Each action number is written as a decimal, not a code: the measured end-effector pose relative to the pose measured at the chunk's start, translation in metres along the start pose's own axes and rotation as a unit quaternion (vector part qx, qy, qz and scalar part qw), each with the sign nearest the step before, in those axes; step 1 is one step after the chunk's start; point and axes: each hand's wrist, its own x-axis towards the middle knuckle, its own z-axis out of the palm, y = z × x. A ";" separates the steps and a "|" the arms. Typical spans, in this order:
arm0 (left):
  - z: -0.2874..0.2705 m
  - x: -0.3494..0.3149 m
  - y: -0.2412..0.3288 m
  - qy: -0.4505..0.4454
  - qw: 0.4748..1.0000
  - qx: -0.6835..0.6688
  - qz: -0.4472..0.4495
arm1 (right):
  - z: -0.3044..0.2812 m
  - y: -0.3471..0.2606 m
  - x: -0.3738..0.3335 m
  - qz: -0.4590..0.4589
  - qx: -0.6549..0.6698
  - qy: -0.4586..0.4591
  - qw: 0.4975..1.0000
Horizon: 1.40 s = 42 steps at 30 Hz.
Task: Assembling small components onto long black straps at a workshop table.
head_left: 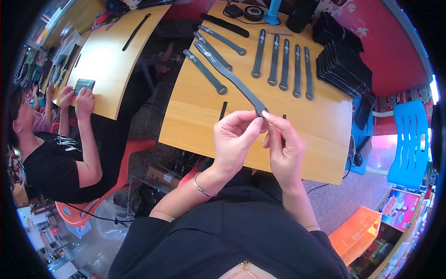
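Note:
A long dark grey strap (241,87) with a holed, rounded end slants over the table toward me. My left hand (237,139) pinches that holed end between thumb and fingers. Closed on the same end from the other side, the thumb and fingertips of my right hand (284,146) meet the left ones. The fingertips partly hide the strap's end. Past my hands lie similar straps: a slanted group at the left, including a short-looking one (204,72), and an upright row of several, such as one strap (274,60), at the right.
The wooden table (195,125) carries a pile of black folded pieces (344,67) at right, a black strip (224,24), a tape roll (253,13) and a blue stand (273,11). Another person (60,153) works at the left table. A blue chair (409,144) and orange basket (357,235) stand right.

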 end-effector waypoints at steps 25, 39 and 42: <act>-0.001 0.000 -0.003 0.002 0.996 -0.066 -0.061 | 0.002 0.014 -0.005 -0.074 -0.126 0.025 0.989; -0.011 0.006 -0.005 0.013 0.992 -0.104 -0.067 | 0.009 0.016 0.002 -0.093 -0.138 0.017 0.986; -0.012 0.005 -0.007 0.028 0.988 -0.123 -0.092 | 0.009 0.019 0.001 -0.092 -0.147 0.016 0.985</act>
